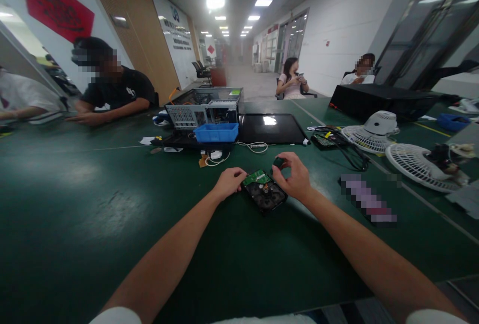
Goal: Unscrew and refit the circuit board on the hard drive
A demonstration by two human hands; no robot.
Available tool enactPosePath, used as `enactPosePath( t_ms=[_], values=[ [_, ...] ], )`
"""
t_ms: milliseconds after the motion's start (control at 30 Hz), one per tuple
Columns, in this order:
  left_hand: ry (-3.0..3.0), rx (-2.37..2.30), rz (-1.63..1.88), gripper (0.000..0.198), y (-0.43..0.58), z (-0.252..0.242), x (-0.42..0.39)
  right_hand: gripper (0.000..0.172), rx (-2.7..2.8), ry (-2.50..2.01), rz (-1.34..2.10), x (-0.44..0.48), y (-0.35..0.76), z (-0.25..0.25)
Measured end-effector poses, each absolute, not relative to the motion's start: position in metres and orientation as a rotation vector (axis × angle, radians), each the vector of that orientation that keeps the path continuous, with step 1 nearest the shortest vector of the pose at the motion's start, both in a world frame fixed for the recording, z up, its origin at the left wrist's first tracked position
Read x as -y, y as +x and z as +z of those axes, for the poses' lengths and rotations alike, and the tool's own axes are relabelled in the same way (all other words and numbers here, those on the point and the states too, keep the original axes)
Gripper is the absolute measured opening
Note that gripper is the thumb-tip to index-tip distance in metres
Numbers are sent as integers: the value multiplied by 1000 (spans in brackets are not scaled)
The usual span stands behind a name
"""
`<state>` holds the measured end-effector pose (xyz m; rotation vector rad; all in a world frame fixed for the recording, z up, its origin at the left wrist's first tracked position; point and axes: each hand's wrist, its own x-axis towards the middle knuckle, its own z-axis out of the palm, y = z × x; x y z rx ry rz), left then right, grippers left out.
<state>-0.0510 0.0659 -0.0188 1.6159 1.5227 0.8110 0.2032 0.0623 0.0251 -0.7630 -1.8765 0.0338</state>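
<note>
A hard drive (pixel 265 191) lies on the green table (pixel 112 204) in front of me, its green circuit board facing up at the far end. My left hand (pixel 230 183) is closed at the drive's left corner, fingertips on its edge. Above the drive's right far side, my right hand (pixel 294 176) pinches a small dark object (pixel 278 162), too small to name.
Behind stand an open computer case (pixel 204 109), a blue bin (pixel 217 133) and a black panel (pixel 273 128). To the right lie cables, another circuit board (pixel 329 139), white fan parts (pixel 422 166) and a blurred phone-like object (pixel 368 199). Several people sit around.
</note>
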Motion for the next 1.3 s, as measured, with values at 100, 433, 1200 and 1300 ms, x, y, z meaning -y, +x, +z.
enactPosePath(
  t_ms=[100, 433, 1200, 1300],
  values=[
    [1619, -1513, 817, 34, -52, -19, -66, 45, 1908, -761, 95, -62, 203, 23],
    [1619, -1500, 841, 31, -51, -20, -66, 45, 1870, -848, 13, -65, 202, 20],
    [1607, -1534, 814, 29, -51, -16, -63, 50, 1865, -751, 96, -66, 201, 19],
    [1617, -1532, 822, 29, -51, -17, -64, 53, 1834, -725, 114, -68, 200, 18]
  ],
)
